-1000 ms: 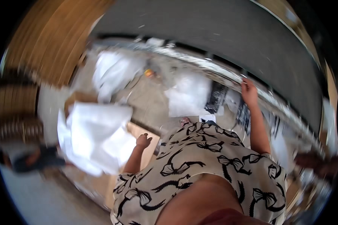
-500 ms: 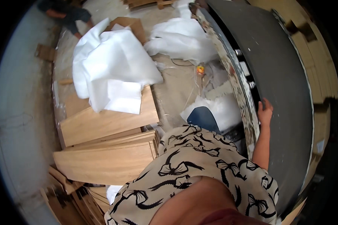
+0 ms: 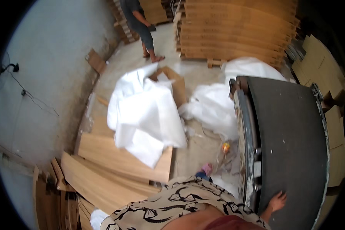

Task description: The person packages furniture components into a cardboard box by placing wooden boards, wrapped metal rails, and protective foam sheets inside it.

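My right hand point(image 3: 277, 201) is over the dark grey belt surface point(image 3: 291, 134) of a conveyor-like machine on my right. Its fingers are stretched forward, somewhat curled, with nothing in them. Whether the fingertips touch the belt I cannot tell. Along the belt's left side runs a worn metal frame point(image 3: 247, 161) with chipped paint and short roller ends. My left hand is out of view.
Wooden boards point(image 3: 103, 184) lie stacked on my left, with white foam sheeting point(image 3: 149, 115) draped over some. An open cardboard box point(image 3: 176, 90) sits behind it. Stacked flat cartons point(image 3: 237, 30) and a standing person point(image 3: 140, 27) are farther back.
The view has tilted up and shows more of the room's far end. My right hand has moved from the belt's left edge inward over its surface. The other person now stands upright in view.
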Available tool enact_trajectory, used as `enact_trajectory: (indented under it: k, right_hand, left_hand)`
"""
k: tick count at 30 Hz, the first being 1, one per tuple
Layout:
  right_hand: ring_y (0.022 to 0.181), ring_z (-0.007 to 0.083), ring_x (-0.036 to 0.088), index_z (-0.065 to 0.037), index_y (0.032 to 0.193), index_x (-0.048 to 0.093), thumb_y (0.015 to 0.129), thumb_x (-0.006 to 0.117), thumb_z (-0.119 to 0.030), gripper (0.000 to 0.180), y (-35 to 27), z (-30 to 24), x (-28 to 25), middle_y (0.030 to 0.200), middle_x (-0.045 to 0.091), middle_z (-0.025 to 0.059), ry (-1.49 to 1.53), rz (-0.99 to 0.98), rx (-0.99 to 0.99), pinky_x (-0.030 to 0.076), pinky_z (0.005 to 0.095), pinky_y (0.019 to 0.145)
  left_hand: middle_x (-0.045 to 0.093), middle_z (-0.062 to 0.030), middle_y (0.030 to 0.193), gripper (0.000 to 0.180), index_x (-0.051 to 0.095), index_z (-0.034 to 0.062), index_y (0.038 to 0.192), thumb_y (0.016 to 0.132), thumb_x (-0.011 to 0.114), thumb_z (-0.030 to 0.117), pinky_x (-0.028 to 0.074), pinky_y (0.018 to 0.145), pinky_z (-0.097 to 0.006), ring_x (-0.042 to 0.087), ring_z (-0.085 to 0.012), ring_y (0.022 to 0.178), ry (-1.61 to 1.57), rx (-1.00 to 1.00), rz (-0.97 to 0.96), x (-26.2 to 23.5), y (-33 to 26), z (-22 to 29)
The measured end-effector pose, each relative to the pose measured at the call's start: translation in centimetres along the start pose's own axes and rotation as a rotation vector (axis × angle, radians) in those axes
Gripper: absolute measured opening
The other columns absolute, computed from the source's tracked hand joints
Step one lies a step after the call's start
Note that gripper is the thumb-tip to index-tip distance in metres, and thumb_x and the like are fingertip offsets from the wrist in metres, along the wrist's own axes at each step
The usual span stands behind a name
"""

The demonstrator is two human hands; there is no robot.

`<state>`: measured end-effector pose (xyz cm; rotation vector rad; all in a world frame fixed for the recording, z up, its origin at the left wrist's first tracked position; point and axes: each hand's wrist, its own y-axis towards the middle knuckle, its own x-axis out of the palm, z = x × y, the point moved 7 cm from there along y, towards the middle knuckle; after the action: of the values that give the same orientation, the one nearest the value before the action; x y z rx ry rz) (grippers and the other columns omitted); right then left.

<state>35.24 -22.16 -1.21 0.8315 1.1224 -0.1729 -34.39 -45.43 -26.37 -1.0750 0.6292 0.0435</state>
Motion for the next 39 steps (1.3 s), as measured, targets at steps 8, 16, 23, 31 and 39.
enact_trajectory:
  k: [8, 16, 23, 31, 39]
  right_hand:
    - [0.084, 0.0285, 0.053, -0.015, 0.095, 0.06, 0.078, 0.051, -0.053, 0.042, 1.0, -0.2, -4.3, 0.102, 0.056, 0.0062, 0.096, 0.272, 0.074, 0.041, 0.0474, 0.071]
    - [0.093, 0.0351, 0.051, 0.0, 0.104, 0.053, 0.085, 0.048, -0.03, 0.037, -0.3, 0.8, 0.7, 0.102, 0.055, 0.0159, 0.043, 0.129, 0.028, 0.041, 0.0474, 0.08]
    - [0.105, 0.0272, 0.048, -0.014, 0.119, 0.05, 0.092, 0.03, -0.04, 0.042, -1.2, 4.2, 6.0, 0.121, 0.048, 0.0058, -0.331, -0.317, 0.275, 0.041, 0.0396, 0.086]
    - [0.1, 0.0378, 0.051, -0.011, 0.121, 0.045, 0.082, 0.046, -0.041, 0.049, -3.2, -1.1, 6.1, 0.117, 0.05, 0.0132, -0.336, -0.381, 0.618, 0.042, 0.0476, 0.082]
    - [0.091, 0.0352, 0.055, -0.007, 0.108, 0.055, 0.077, 0.062, -0.034, 0.042, 14.1, -30.0, 2.3, 0.105, 0.055, 0.0167, -0.016, -0.043, -0.116, 0.046, 0.0434, 0.071]
  left_hand:
    - [0.062, -0.0081, 0.082, 0.045, 0.058, -0.0005, 0.099, 0.082, 0.054, 0.041, 0.044, 0.07, -0.032, 0.056, -0.0202, 0.075, 0.2, 0.292, 0.171, -8.9, 8.5, 18.9]
    - [0.063, -0.0133, 0.077, 0.043, 0.062, 0.0027, 0.096, 0.077, 0.059, 0.041, 0.047, 0.061, -0.032, 0.06, -0.0196, 0.064, -0.123, 0.483, 0.105, -15.0, 10.1, 39.8]
    - [0.063, -0.0152, 0.09, 0.047, 0.062, 0.0052, 0.098, 0.072, 0.059, 0.044, 0.047, 0.076, -0.033, 0.06, -0.0279, 0.084, 0.281, 0.472, -0.01, -15.6, 16.7, 43.3]
    - [0.063, -0.0154, 0.088, 0.047, 0.061, 0.0047, 0.099, 0.073, 0.059, 0.043, 0.047, 0.074, -0.034, 0.06, -0.0279, 0.082, 0.287, 0.529, 0.067, -22.2, 25.0, 46.2]
    - [0.061, -0.0169, 0.096, 0.043, 0.062, 0.0055, 0.097, 0.076, 0.056, 0.042, 0.044, 0.083, -0.037, 0.057, -0.032, 0.093, 0.17, 0.232, 0.092, -34.6, 31.4, 40.5]
